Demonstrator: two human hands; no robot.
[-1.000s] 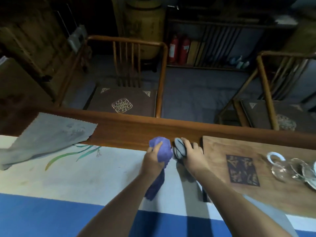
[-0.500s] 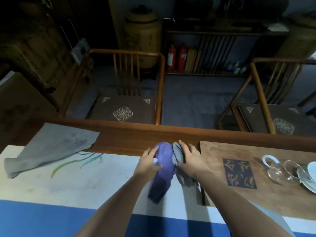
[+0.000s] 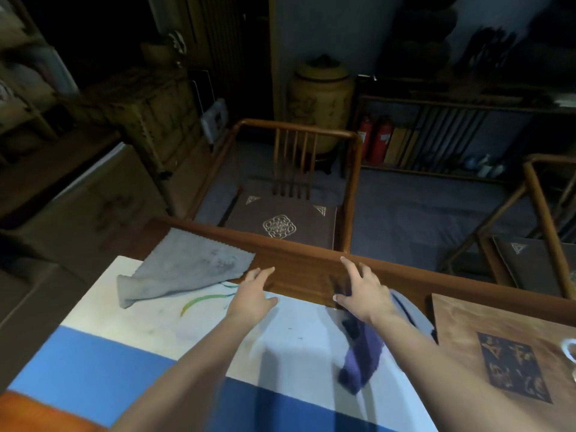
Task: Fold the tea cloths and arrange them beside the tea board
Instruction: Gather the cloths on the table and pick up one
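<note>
L hand (image 3: 253,295) is hovering w/ fingers spread, gripping nothing, and reaching toward the grey cloth (image 3: 187,269), which is lying unfolded just beyond its fingertips, half on the wood edge of the table (image 3: 296,269), half on the white runner (image 3: 174,319); prob. the next one to fold. R hand (image 3: 361,291) is lying flat & open, palm down, pressing on the purple cloth (image 3: 361,357), likely flattening it so the fold keeps. That purple one is trailing back under the R wrist, looking more rolled than neatly folded. A pale grey cloth (image 3: 411,310) is peeking out just right of the R hand, between it & the tea board (image 3: 467,325), touching or nearly so; can't tell which. Count: 3 cloths visible, 1 tea board, 2 hands. Judging by this, grey cloth is still needing its fold.
</note>
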